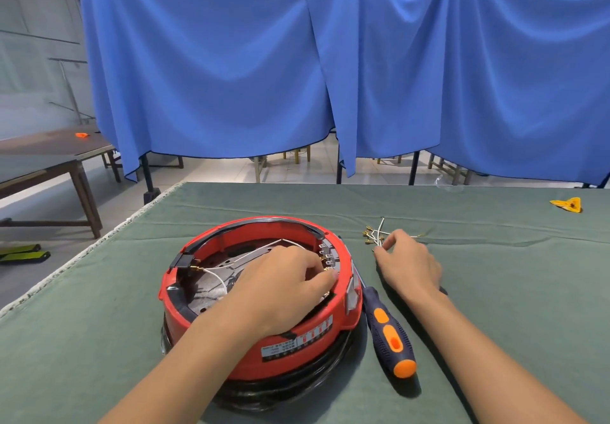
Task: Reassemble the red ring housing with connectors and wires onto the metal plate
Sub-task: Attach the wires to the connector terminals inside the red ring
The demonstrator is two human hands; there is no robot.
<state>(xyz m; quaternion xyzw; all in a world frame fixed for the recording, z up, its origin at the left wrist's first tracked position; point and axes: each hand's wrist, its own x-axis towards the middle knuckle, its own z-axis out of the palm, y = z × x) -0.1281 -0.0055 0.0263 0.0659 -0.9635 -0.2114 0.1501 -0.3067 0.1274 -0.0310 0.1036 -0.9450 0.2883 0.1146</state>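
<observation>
The red ring housing (317, 334) sits on the green table, with the metal plate (211, 286) visible inside it and white wires (216, 275) running across the plate. My left hand (284, 288) reaches inside the ring, its fingers curled at the brass connectors (328, 260) on the right inner wall; what it pinches is hidden. To the right of the housing lies a loose bundle of white wires with brass terminals (374, 235). My right hand (407, 261) rests on the cloth there, fingertips pinching at that bundle.
A screwdriver (388, 328) with a dark blue and orange handle lies between the housing and my right forearm. A yellow scrap (567, 205) lies far right. A black cable coil (297, 387) sits under the housing. Blue curtains (231, 60) hang behind the green table (99, 324).
</observation>
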